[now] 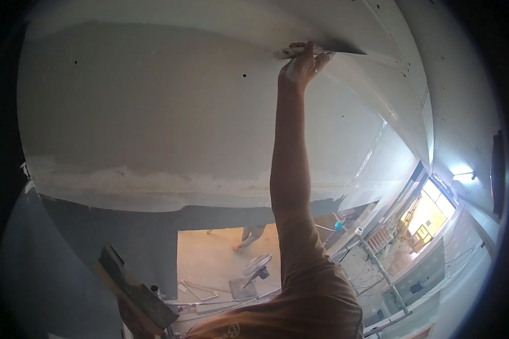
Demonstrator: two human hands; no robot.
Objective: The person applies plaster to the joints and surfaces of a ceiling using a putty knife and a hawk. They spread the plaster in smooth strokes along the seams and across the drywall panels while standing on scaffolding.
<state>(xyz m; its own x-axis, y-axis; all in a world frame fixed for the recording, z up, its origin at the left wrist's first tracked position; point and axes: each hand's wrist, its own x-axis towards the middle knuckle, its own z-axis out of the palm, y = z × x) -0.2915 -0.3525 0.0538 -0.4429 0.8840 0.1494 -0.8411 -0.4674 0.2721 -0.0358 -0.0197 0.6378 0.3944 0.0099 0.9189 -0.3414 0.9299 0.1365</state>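
My right hand (304, 63) is raised overhead at the end of an outstretched arm. Its fingers, smeared with white compound, are wrapped around the pale handle of a putty knife (346, 53). The blade points right and lies close to the grey-white plasterboard surface (169, 107); whether its edge touches cannot be told. Low on the left, a long narrow mud pan (134, 287) is held tilted. My left hand (129, 317) grips it from beneath, its fingers mostly hidden. What lies inside the pan does not show.
A smeared joint band (152, 183) crosses the board's lower part. Below, past an opening, are a fan (258, 266) and a person's legs (249, 236). Metal scaffold tubes (384, 274) stand at the lower right. A lit lamp (464, 176) and a bright window (430, 212) are at the right.
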